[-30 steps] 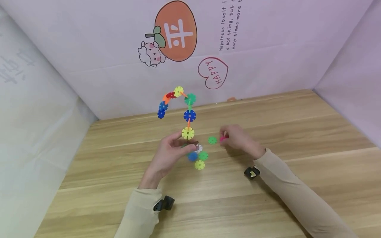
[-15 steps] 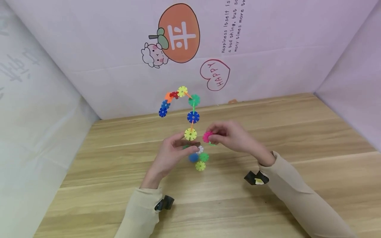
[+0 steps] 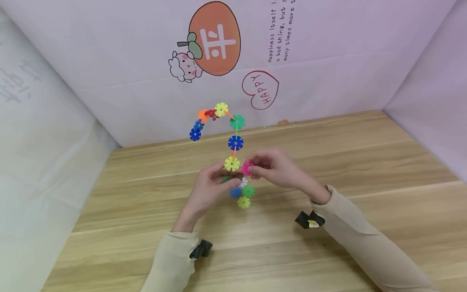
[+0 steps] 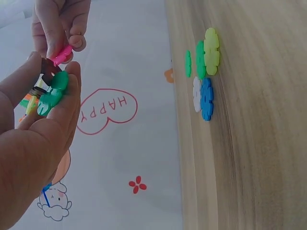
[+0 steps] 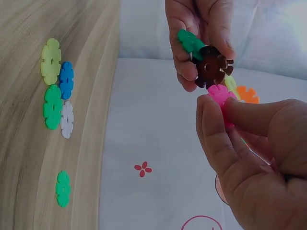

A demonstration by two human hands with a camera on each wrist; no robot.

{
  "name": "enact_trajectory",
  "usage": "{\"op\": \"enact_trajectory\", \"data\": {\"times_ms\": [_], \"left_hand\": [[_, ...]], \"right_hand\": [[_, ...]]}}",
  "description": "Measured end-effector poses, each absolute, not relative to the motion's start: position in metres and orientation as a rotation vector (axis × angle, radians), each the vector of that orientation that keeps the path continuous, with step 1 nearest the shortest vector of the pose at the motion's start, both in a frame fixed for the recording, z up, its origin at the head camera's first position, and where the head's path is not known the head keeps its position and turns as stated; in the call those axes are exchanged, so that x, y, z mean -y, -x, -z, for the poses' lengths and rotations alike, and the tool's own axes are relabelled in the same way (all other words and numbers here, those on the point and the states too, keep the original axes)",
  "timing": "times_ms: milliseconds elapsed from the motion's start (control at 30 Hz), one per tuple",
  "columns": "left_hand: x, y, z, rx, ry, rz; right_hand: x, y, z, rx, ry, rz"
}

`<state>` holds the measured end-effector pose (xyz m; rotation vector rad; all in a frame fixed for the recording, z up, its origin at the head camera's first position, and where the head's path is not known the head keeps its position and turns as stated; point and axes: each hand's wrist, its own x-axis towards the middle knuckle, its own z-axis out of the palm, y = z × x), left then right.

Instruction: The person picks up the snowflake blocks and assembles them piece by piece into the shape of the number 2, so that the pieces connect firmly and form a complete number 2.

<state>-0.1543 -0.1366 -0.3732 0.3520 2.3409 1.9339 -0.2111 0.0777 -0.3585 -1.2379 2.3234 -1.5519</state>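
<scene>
closest in, two beige sleeves (image 3: 365, 241) reach forward over a wood-grain counter (image 3: 255, 255), each with a small black block (image 3: 202, 249) near the cuff. just beyond, in the middle of the counter, four notched plastic discs lie close together: a yellow disc (image 3: 243, 202), a light green disc (image 3: 248, 191), a blue disc (image 3: 236, 192) and a white disc (image 3: 243, 182). the right wrist view shows one more green piece (image 5: 63, 189) lying apart from them.

above and about these, the two hands are close to each other. the left hand (image 3: 208, 188) pinches the lower end of a chain (image 3: 235, 142) of joined discs, thumb and fingers clamped on it where a brown disc (image 5: 208, 65) and a dark green disc (image 4: 53, 93) sit. the right hand (image 3: 279, 168) pinches a pink disc (image 3: 247, 168) between thumb and fingers; it overlaps the brown one's edge in the right wrist view, but i cannot tell whether they are slotted together.

the chain rises from the left hand and arches over to the left, its free tip a dark blue disc (image 3: 195, 134).

farther back, a pale wall (image 3: 328, 81) carries a red heart (image 3: 260, 90) reading "happy", a lamb (image 3: 185, 67) and a round orange fruit (image 3: 215, 38).
</scene>
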Motion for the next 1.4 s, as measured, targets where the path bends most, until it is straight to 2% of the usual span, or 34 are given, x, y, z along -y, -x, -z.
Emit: {"op": "enact_trajectory", "data": {"times_ms": [267,633,1200,1400], "left_hand": [[0.135,0.154,0.374,-2.342,-0.346,-1.941],[0.134,0.152,0.375,-2.421,-0.354,-1.93],[0.123,0.15,0.374,-2.463,-0.552,-2.063],[0.123,0.149,0.373,-2.406,-0.493,-2.103]], "right_hand": [[-0.078,0.21,0.356,-2.329,1.265,1.523],[-0.073,0.206,0.357,-2.314,1.139,1.653],[-0.074,0.203,0.354,-2.266,1.123,1.748],[-0.074,0.204,0.354,-2.29,1.179,1.731]]}}
